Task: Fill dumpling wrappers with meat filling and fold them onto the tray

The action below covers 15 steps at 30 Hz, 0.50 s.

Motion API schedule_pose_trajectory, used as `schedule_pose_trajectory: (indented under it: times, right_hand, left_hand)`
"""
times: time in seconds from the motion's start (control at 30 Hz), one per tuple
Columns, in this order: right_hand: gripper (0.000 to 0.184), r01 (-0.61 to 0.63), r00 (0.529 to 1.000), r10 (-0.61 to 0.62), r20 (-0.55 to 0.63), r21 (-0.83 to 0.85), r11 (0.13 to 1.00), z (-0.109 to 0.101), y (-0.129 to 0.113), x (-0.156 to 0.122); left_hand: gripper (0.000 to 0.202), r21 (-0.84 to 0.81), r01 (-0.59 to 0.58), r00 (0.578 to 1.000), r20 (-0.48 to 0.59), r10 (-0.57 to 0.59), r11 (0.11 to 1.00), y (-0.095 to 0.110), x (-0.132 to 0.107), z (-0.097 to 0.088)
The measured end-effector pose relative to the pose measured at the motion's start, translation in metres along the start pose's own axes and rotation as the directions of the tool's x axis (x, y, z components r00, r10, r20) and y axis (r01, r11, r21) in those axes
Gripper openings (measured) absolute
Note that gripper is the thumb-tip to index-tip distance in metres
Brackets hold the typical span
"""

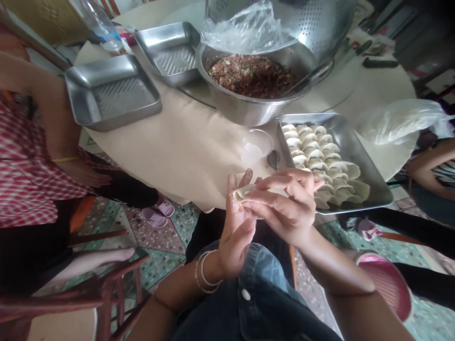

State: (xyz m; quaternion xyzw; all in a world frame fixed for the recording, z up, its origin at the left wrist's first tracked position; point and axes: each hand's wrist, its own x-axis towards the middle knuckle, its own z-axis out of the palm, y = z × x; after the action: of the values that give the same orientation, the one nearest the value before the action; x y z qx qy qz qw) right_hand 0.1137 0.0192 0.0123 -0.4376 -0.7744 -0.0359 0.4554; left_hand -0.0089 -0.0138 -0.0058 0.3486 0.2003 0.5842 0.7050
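Note:
Over the table's near edge, a folded dumpling (pixel 243 193) sits between my two hands. My left hand (pixel 236 232), floury and with fingers pointing up, supports it against the fingers. With fingertips closed on its edge, my right hand (pixel 289 201) pinches the dough from the right; part of the dumpling is hidden behind these fingers. Just right of my hands, a metal tray (pixel 373 189) holds rows of finished dumplings (pixel 316 154). Beyond them stands a steel bowl (pixel 245 111) of minced filling (pixel 249 73), with a utensil handle leaning in it.
Two metal trays (pixel 152 106) (pixel 192 33) stand at the left. A clear plastic dish (pixel 261 142) and a dark spoon-like piece (pixel 273 160) lie before the bowl. A colander (pixel 313 23) and plastic bag (pixel 249 31) are behind. People sit left and right; a pink basin (pixel 384 284) is on the floor.

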Motion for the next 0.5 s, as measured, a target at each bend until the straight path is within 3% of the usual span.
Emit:
schedule_pose_trajectory:
  times: [0.23, 0.37, 0.43, 0.5]
  right_hand:
    - [0.013, 0.051, 0.995, -0.052, 0.09, 0.009, 0.999, -0.007, 0.007, 0.006]
    - [0.037, 0.056, 0.995, -0.057, 0.081, 0.011, 0.998, -0.011, 0.014, 0.011]
    - [0.039, 0.061, 0.992, -0.063, 0.107, 0.021, 0.998, -0.011, 0.016, 0.012]
    - [0.03, 0.027, 0.989, -0.036, 0.141, 0.067, 0.997, -0.012, 0.017, 0.013]
  left_hand:
    - [0.057, 0.043, -0.076, 0.988, 0.135, 0.07, 0.996, -0.005, 0.005, -0.014]
    - [0.048, 0.156, -0.149, 0.98, 0.155, 0.125, 0.976, -0.004, 0.007, -0.019]
    - [0.051, 0.191, -0.1, 0.985, 0.156, 0.071, 0.976, 0.0, 0.007, -0.02]
    - [0.063, 0.213, -0.039, 0.99, 0.139, 0.009, 0.976, 0.005, 0.008, -0.02]
